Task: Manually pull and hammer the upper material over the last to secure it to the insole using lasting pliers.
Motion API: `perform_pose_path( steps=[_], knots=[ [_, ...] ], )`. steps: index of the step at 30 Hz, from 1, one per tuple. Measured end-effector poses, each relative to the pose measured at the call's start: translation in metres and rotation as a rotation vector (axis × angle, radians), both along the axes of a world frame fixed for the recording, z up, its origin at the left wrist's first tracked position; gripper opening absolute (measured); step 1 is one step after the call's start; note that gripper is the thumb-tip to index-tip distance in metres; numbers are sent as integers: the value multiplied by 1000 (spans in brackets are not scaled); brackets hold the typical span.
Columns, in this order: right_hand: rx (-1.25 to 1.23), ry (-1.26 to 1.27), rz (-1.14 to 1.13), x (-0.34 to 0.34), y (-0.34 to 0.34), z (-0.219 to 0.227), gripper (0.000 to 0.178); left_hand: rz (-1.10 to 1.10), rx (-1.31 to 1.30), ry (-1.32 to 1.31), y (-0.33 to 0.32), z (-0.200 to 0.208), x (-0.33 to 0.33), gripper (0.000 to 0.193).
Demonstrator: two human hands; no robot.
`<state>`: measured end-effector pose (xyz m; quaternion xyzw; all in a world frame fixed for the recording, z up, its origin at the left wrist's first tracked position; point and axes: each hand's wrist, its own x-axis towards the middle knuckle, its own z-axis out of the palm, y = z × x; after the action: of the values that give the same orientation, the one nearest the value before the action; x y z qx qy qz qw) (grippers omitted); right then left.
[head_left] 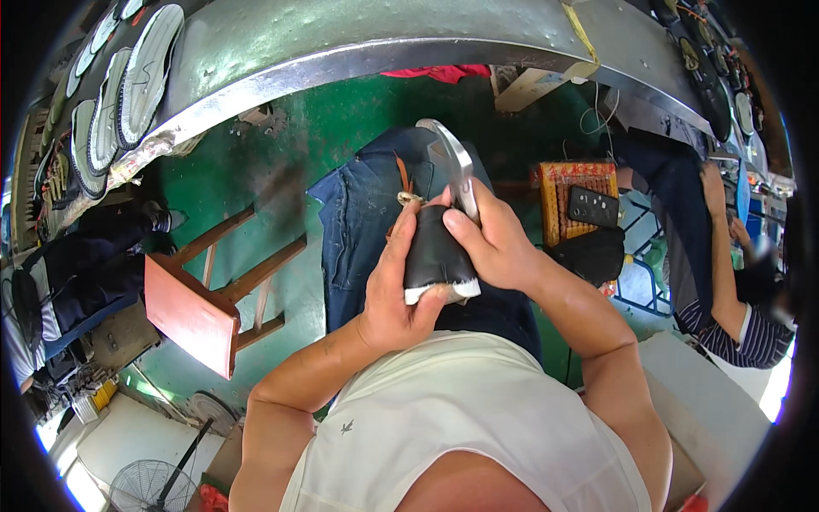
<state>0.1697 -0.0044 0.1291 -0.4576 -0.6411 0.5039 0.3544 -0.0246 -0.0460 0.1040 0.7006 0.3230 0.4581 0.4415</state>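
Observation:
A black leather shoe upper (433, 256) with a pale lining edge at its near end is held over my lap. My left hand (394, 286) is closed around its left side, the thumb on the pale edge. My right hand (499, 243) grips a curved silver metal hand tool (461, 166), its bent end pointing away from me; the right thumb rests against the upper. The tool's lower part is hidden in the palm, so I cannot tell its exact kind. A brown strip (403, 171) and a pale tuft show at the upper's far end.
A metal-edged workbench (341, 43) crosses the far side, with several pale shoe soles (147, 77) at its left. A reddish wooden stool (192, 311) lies on the green floor. Right, a phone (593, 206) lies on a low slatted seat (559, 183). People sit on both sides.

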Motion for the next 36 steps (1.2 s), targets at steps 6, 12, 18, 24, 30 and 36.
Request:
perform_pose_path(
  steps=[6, 12, 18, 24, 30, 36],
  knots=[
    [-144, -227, -134, 9, 36, -24, 49, 115, -633, 49, -4, -56, 3, 77],
    [-186, -245, -102, 32, 47, -78, 66, 247, -737, 234, 9, -72, 2, 39],
    [-475, 222, 128, 56, 37, -101, 42, -4, -820, 158, 14, -77, -11, 55],
    [-449, 78, -78, 50, 14, -106, 40, -44, -1099, -13, 15, -71, -8, 71],
    [-465, -46, -74, 50, -10, -100, 59, -18, -1035, 31, 12, -76, -5, 76],
    [-92, -413, -172, 34, -27, -110, 54, -15, -1018, 57, 14, -80, -4, 80]
  ],
)
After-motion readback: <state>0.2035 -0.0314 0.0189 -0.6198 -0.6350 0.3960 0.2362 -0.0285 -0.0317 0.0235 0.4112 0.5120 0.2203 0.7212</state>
